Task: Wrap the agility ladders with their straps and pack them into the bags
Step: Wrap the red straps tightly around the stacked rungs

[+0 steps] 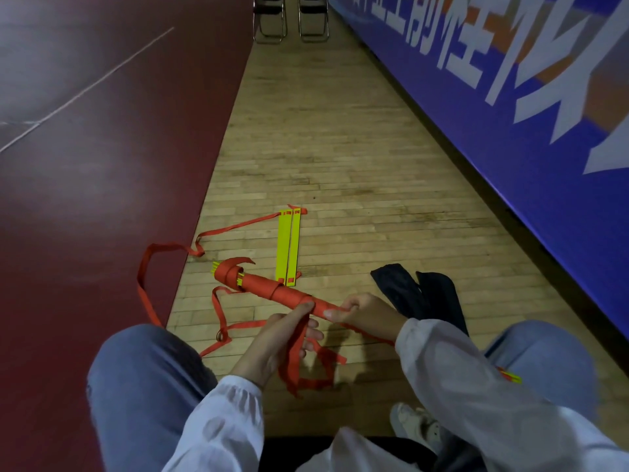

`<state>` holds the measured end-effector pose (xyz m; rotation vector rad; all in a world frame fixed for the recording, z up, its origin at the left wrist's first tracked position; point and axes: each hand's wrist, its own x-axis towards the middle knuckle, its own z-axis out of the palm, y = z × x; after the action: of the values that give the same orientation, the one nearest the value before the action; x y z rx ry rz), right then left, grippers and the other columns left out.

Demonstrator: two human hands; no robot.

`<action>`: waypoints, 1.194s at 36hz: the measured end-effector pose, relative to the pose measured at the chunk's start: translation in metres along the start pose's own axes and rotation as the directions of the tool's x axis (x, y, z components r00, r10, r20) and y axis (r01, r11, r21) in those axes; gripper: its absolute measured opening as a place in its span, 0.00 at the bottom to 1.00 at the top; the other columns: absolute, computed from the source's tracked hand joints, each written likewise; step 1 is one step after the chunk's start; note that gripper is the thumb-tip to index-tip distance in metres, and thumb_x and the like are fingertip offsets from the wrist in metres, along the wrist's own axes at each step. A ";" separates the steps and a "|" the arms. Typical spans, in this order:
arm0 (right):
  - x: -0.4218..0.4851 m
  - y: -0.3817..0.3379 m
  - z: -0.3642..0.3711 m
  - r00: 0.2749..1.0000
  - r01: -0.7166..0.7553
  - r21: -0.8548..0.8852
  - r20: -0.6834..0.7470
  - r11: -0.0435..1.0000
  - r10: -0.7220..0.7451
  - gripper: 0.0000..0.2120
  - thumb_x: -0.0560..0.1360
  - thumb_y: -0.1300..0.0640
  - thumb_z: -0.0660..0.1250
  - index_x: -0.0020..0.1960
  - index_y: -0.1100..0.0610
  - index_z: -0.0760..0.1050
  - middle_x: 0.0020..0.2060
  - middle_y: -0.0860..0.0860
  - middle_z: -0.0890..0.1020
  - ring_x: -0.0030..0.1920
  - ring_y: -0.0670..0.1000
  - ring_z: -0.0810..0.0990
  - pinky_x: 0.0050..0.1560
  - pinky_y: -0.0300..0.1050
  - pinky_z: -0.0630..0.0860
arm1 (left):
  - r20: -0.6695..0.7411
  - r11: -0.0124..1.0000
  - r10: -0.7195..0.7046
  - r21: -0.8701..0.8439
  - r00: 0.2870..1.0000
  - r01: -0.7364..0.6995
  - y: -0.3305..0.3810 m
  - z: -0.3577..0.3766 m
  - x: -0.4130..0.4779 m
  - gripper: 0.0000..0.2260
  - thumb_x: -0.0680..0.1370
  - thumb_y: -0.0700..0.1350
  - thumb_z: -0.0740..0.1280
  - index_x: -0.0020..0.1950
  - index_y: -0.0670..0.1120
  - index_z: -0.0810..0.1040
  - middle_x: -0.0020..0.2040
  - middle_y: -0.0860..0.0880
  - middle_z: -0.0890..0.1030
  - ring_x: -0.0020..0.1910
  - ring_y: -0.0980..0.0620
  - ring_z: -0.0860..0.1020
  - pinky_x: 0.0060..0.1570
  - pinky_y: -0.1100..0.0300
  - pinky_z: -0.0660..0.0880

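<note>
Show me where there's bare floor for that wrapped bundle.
Bare wood stretches beyond the yellow rungs toward the chairs, between the red court and blue banner. A smaller gap lies between rungs and black bag. Closer in, loose red straps crowd the floor around the wrapped bundle.

Strap-wound ladder bundle [272,290] in both hands

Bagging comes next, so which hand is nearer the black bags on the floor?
Right. The right hand, gripping the wrapped ladder bundle, sits just left of the black bags; the left hand, holding the red strap, is farther left.
</note>
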<state>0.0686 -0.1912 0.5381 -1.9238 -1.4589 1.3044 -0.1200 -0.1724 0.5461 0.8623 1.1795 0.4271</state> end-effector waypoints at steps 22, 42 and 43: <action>0.005 -0.005 -0.018 0.967 -0.176 0.020 0.192 0.984 0.169 0.21 0.70 0.41 0.73 0.49 0.58 0.82 0.43 0.51 0.83 0.41 0.47 0.81 0.42 0.36 0.76 | -0.048 0.998 0.003 -0.059 0.999 -0.006 -0.003 -0.002 0.003 0.12 0.79 0.46 0.65 0.40 0.39 0.77 0.29 0.44 0.80 0.20 0.54 0.70 0.21 0.65 0.65; 0.016 -0.002 -0.022 0.958 -0.181 0.096 0.244 0.979 0.153 0.24 0.67 0.45 0.77 0.56 0.61 0.81 0.47 0.54 0.85 0.44 0.50 0.84 0.50 0.42 0.80 | 0.066 0.997 -0.016 -0.077 0.998 0.021 -0.003 -0.008 0.003 0.12 0.80 0.44 0.61 0.44 0.37 0.77 0.31 0.45 0.80 0.23 0.54 0.74 0.22 0.66 0.70; 0.015 -0.002 -0.022 0.961 -0.167 0.107 0.242 0.980 0.138 0.23 0.68 0.46 0.77 0.55 0.61 0.82 0.44 0.52 0.85 0.41 0.48 0.83 0.45 0.40 0.80 | 0.079 0.996 -0.022 -0.083 0.997 0.029 -0.003 -0.008 0.003 0.12 0.80 0.45 0.60 0.44 0.37 0.77 0.32 0.45 0.80 0.24 0.53 0.75 0.23 0.65 0.70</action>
<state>0.0859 -0.1724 0.5441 -1.8822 -1.3148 1.7014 -0.1267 -0.1689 0.5407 0.7839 1.0921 0.4160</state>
